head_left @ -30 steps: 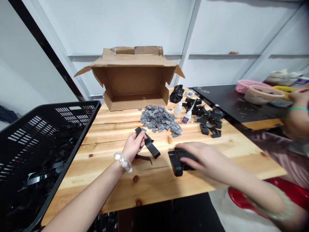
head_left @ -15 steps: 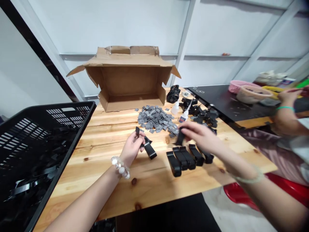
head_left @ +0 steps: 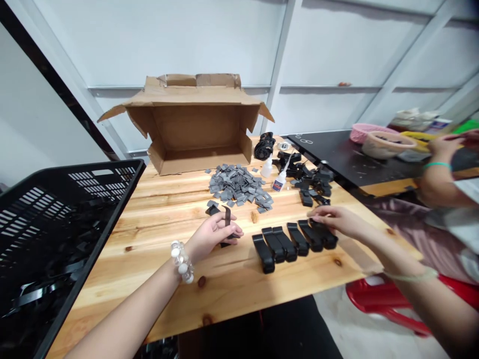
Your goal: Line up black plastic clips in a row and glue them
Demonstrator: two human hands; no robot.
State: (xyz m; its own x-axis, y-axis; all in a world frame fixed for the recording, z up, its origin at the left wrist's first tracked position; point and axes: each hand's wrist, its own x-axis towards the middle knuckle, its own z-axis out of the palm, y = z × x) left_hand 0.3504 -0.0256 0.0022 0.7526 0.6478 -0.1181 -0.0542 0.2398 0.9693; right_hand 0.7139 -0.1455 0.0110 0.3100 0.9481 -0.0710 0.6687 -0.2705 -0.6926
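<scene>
A curved dark strip (head_left: pixel 227 216) was gripped in the left hand (head_left: pixel 215 233), held upright between bent fingers, and more black material was partly hidden beneath those fingers. The left wrist was circled by a bracelet (head_left: pixel 181 262) of pale beads. By the right hand (head_left: pixel 333 219), with its fingers bent, the far end of a row of black parts (head_left: pixel 285 244) was touched at its right side; whether a part was gripped there could not be told. The row was laid side by side near the front edge of the wooden table (head_left: pixel 164 304), its parts slanted alike.

Just beyond the left hand, a loose black piece (head_left: pixel 213 210) was seen on the table. Farther back, small grey pads (head_left: pixel 239 185) were heaped before an open cardboard box (head_left: pixel 202 127). To the right of the heap, a labelled bottle (head_left: pixel 279 181) and a plain white bottle (head_left: pixel 267 167) were stood upright, with jumbled black clips (head_left: pixel 312 179) piled beside them. At the left, dark pieces were contained in a black crate (head_left: pixel 136 174). On the right, near a pink basket (head_left: pixel 368 131), a co-worker's wrist was ringed by a teal band (head_left: pixel 438 164).
</scene>
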